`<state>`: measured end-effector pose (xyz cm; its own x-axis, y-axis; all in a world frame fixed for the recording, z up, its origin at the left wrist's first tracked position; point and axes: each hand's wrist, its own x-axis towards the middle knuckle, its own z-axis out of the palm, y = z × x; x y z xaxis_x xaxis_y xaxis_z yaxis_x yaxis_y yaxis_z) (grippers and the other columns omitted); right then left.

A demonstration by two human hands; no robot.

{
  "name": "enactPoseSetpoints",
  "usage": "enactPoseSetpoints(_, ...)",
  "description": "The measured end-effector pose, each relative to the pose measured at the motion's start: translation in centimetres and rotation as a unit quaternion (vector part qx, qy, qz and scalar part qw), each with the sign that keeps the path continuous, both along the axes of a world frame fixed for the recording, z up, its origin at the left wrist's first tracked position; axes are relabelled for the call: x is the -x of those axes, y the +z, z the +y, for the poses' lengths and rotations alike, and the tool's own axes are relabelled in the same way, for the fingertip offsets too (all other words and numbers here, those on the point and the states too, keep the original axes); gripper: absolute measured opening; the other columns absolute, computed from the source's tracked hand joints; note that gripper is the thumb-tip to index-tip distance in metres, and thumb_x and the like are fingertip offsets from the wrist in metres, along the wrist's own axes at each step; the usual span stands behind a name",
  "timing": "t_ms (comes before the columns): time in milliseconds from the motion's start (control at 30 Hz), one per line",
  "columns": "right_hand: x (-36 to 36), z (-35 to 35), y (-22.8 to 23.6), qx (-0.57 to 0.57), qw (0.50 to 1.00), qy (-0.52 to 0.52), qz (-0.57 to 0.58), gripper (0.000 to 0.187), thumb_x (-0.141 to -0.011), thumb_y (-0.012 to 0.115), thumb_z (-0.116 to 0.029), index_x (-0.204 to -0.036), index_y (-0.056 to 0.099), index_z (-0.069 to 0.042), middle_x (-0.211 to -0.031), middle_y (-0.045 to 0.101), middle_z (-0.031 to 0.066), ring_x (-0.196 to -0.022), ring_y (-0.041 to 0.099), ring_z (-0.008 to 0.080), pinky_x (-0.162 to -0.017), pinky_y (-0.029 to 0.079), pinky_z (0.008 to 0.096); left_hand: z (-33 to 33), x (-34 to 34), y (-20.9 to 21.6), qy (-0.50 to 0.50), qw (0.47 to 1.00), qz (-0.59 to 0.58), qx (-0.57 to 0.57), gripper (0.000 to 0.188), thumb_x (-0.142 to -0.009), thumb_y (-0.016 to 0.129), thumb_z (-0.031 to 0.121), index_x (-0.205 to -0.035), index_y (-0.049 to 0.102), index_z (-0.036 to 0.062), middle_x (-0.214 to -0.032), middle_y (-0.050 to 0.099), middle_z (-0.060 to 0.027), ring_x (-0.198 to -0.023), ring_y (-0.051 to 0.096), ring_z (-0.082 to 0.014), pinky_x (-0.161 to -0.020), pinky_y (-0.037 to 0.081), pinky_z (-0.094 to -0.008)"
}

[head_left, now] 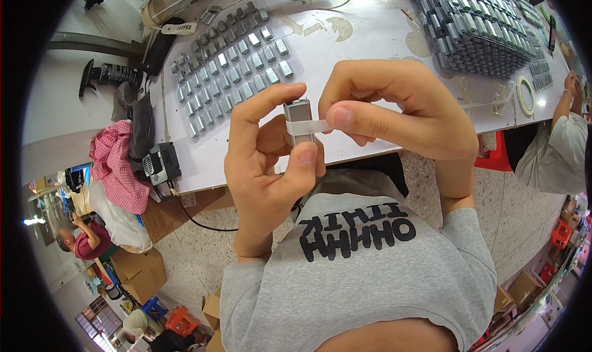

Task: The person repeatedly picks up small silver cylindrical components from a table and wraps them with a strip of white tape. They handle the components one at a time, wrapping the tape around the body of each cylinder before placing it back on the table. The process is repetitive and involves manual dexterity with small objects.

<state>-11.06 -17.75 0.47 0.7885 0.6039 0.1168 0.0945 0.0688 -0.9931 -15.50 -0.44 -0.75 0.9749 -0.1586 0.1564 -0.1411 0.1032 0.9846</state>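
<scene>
Between the thumb and fingers of my left hand (262,151) stands a small silver metal-cased motor (300,113), held upright above the table's near edge. A strip of whitish tape (306,127) runs across the motor's front. The strip's free end is pinched between the thumb and forefinger of my right hand (388,108), close to the motor's right side. Beyond my left hand, a clear plastic tray (197,127) on the table holds rows of similar silver motors (234,74).
Stacked trays of silver motors (475,25) rise at the back right. A tape roll (525,96) lies near the right table edge, where another person (555,142) sits. At the left are a spray bottle (111,74), a black box-shaped device (161,163) and a pink checked cloth (117,161).
</scene>
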Motion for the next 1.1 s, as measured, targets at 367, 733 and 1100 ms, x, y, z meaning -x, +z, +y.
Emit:
enactPoseSetpoints(367, 0.7, 0.7, 0.3, -0.044, 0.996, -0.065, -0.03, 0.007, -0.076, 0.058, -0.004, -0.072, 0.054, -0.001, -0.063, 0.05, -0.001, -0.054, 0.042, 0.0036, -0.047, 0.032, 0.0173, -0.6, -0.3, -1.2, -0.027, 0.995, -0.008, 0.1, 0.037, -0.079, 0.052, 0.005, -0.111, 0.036, -0.0008, -0.072, 0.054, -0.006, -0.056, 0.048, -0.0061, -0.053, 0.038, -0.0174)
enactPoseSetpoints(733, 1.0, 0.5, 0.3, 0.037, 0.978, -0.12, -0.166, 0.006, -0.071, 0.059, 0.0, -0.069, 0.054, -0.002, -0.058, 0.049, -0.002, -0.047, 0.04, 0.0021, -0.041, 0.029, 0.0162, -0.8, 0.0, -1.5, 0.072, 0.995, -0.062, -0.026, 0.039, -0.076, 0.058, 0.008, -0.109, 0.039, -0.0014, -0.082, 0.053, -0.0066, -0.067, 0.051, -0.0059, -0.059, 0.04, -0.0172)
enactPoseSetpoints(1100, 0.9, 0.4, 0.0, 0.009, 0.987, -0.117, -0.108, 0.006, -0.072, 0.059, -0.002, -0.069, 0.054, -0.002, -0.058, 0.049, -0.0019, -0.048, 0.039, 0.0029, -0.041, 0.028, 0.0172, -1.2, -0.1, -1.2, 0.005, 0.993, -0.08, 0.084, 0.039, -0.078, 0.054, 0.008, -0.11, 0.034, -0.0031, -0.07, 0.053, -0.0087, -0.052, 0.047, -0.0076, -0.047, 0.037, -0.0176)
